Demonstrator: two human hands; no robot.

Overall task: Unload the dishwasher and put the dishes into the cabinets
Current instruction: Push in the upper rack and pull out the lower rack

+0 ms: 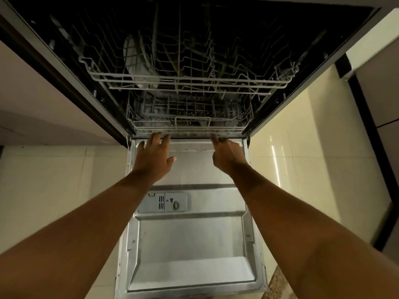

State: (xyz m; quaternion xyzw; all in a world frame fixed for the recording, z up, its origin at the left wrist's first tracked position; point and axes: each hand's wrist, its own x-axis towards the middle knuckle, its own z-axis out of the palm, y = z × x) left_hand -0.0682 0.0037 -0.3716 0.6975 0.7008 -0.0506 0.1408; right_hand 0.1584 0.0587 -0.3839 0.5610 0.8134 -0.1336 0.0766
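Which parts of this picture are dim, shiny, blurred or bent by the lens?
Head view: the dishwasher inside is dark, so the plates in the upper rack barely show; the open door is brighter; glare streaks the floor tiles; the wide lens stretches the forearms; both fingertips look slightly blurred.

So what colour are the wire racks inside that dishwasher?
White, a bit dull and worn, both upper rack and lower rack; seen in the head view.

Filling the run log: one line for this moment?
door open | both racks in | left hand, right hand at lower rack front
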